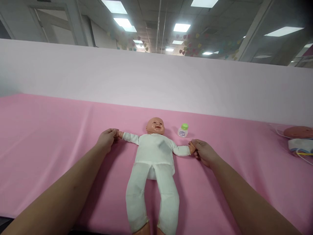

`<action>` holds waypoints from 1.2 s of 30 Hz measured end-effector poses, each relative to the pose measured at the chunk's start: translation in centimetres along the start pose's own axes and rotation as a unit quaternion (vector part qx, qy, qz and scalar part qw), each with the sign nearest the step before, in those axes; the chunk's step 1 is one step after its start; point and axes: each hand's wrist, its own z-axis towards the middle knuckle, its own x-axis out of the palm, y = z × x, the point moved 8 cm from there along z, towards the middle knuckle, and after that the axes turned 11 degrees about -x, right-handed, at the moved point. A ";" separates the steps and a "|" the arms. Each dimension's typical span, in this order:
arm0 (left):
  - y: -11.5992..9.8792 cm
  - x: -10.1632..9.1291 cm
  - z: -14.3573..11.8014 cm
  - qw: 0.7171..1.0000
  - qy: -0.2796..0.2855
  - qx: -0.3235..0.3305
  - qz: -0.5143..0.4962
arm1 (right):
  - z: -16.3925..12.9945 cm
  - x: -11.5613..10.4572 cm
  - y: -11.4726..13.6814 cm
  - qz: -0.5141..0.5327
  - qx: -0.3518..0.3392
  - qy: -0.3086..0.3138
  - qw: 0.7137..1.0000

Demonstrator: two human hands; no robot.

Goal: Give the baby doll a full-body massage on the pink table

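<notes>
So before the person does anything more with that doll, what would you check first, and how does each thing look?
1. Left hand closed on the doll's hand: ok, fingers wrap it.
2. Right hand closed on the doll's other hand: ok.
3. Doll flat on its back, face up, arms spread: ok.
4. Doll's suit on properly, top and trousers: ok as far as seen; the feet are cut off by the picture edge, cannot tell.
5. Bottle out of the way of the arms: ok, it stands upright beside the head, apart from the doll.
6. Items and cable at the far right kept apart: ok, well away from the right hand.
</notes>
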 end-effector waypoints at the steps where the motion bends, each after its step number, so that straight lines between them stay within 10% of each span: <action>1: 0.0 0.0 0.0 1.000 0.001 -0.005 -0.004 | 0.1 -0.1 -0.1 0.002 0.002 -0.003 1.000; 11: 0.1 0.3 0.4 0.998 0.060 -0.002 -0.029 | -0.8 -0.2 0.4 0.157 0.032 0.130 0.979; 29: 0.0 0.2 0.8 1.000 0.015 0.002 0.003 | 0.5 -0.8 0.2 0.125 0.018 -0.015 0.992; 36: -0.2 0.5 0.4 1.000 0.029 -0.007 -0.001 | -0.1 -0.2 0.9 0.174 0.011 0.056 0.983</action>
